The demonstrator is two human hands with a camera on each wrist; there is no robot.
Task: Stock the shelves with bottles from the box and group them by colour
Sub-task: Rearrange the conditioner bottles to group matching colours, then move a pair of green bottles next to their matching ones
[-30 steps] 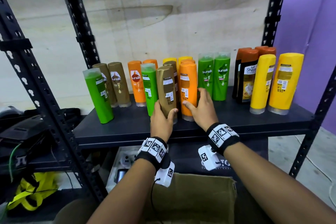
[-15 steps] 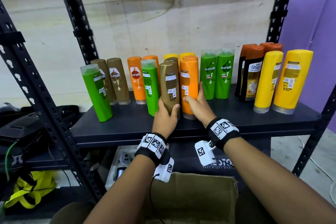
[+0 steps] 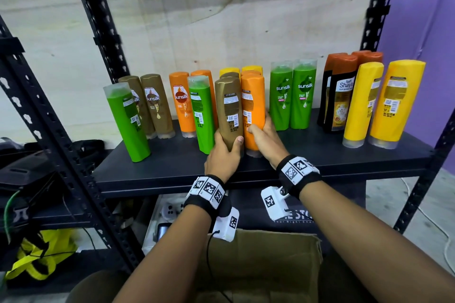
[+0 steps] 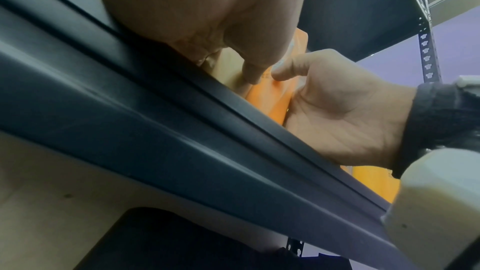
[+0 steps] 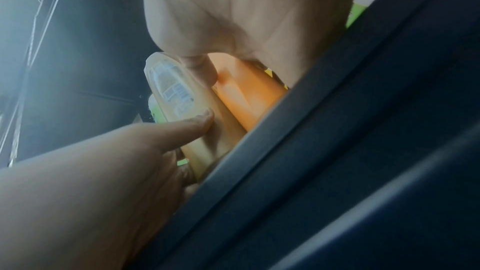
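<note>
On the black shelf (image 3: 172,170) my left hand (image 3: 225,152) grips the base of a brown bottle (image 3: 229,110), thumb across its front. Right beside it my right hand (image 3: 264,138) is wrapped round the lower part of an orange bottle (image 3: 253,106). Both bottles stand upright and touch each other. In the left wrist view my right hand (image 4: 335,110) holds the orange bottle (image 4: 270,98). In the right wrist view my left hand (image 5: 145,151) holds the brown bottle (image 5: 182,98) next to the orange bottle (image 5: 246,93).
Other bottles stand in a row: green (image 3: 128,120), brown (image 3: 157,103), orange (image 3: 181,103), green (image 3: 202,110), two green (image 3: 293,93), dark orange-capped (image 3: 342,93), two yellow (image 3: 384,103). A cardboard box (image 3: 261,258) sits below. Shelf uprights (image 3: 98,19) frame the bay.
My right hand went from lying flat against the orange bottle to wrapping round it. My left hand kept its hold on the brown bottle, which now stands closer against the orange one.
</note>
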